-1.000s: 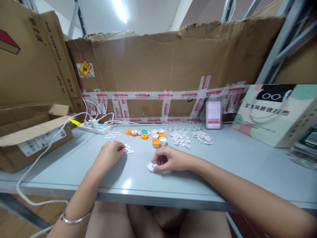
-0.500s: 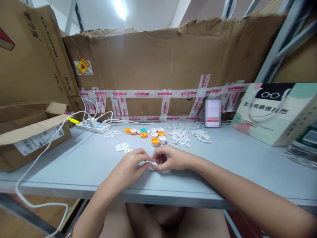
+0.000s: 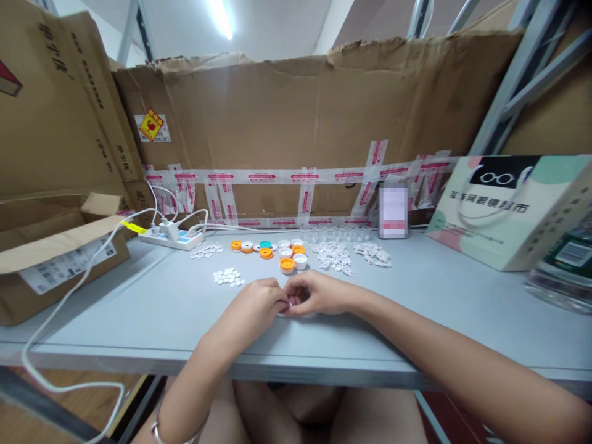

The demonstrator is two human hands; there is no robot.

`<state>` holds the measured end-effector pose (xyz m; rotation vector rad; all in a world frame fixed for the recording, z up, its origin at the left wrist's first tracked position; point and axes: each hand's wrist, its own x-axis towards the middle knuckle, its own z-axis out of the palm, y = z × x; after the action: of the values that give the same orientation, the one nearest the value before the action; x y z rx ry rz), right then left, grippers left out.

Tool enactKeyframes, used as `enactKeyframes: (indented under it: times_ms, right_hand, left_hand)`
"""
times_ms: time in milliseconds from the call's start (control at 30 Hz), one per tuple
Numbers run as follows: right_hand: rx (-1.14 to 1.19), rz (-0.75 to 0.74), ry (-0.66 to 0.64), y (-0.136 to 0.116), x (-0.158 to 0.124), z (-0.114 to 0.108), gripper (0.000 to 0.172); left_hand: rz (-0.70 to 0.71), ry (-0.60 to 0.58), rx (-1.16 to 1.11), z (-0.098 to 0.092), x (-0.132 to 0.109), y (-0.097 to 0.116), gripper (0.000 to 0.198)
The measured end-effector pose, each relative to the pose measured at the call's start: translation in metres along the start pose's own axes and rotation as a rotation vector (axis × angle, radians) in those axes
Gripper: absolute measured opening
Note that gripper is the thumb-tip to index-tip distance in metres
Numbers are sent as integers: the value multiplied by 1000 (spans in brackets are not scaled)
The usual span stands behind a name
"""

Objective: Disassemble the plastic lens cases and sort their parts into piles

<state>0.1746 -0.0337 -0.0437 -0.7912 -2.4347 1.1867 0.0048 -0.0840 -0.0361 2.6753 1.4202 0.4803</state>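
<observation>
Close to the front of the table, my left hand (image 3: 263,301) and my right hand (image 3: 317,293) meet at the fingertips. Between them sits a small white plastic piece (image 3: 282,314), mostly covered by my fingers. My right thumb and forefinger pinch it from the right. The left fingers are curled and pressed in from the other side; what exactly they grip is hidden. Just beyond my hands lie orange and white round caps (image 3: 287,266). Small white discs (image 3: 228,277) are spread to the left of the caps, and flat white pieces (image 3: 333,258) are heaped to their right.
A white power strip (image 3: 171,237) with cables stands at the back left, beside an open cardboard box (image 3: 69,259). Clear small containers (image 3: 337,233) line the back. A phone (image 3: 394,209) leans there, with a paper bag (image 3: 490,216) and a large bottle (image 3: 562,265) on the right.
My left fingers have closed in further over the white piece and curled more, hiding more of it. The right hand stays nearly still. The view has shifted slightly.
</observation>
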Motion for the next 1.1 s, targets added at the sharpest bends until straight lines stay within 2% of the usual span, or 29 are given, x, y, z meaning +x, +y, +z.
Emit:
enactKeyframes:
  times_ms: [167,433,633,700,800,933,1100]
  right_hand:
    - [5,28,20,-4,-1,0,19]
    - [46,45,38,-4,0,3,14]
    - [26,58,50,-6,0,3,13]
    - [16,49,56,-6,0,3,11]
    - [7,42,52,-5,0,3,16]
    - [-11,67,46,-7,-1,3,28]
    - [-44,97,48,-10,-2,2,29]
  left_hand:
    - [95,31,43,2,-2,-5,20]
    - [166,68,67,6,-2,-8,21]
    - [132,112,106,7,-1,-6,12]
    - [138,152,98,6,-1,-6,10]
    - [141,300,81,2,-4,-11,11]
    - [55,477,49,-11,-14,-29,14]
    - [-181,490,53,-22,-33,-56,17]
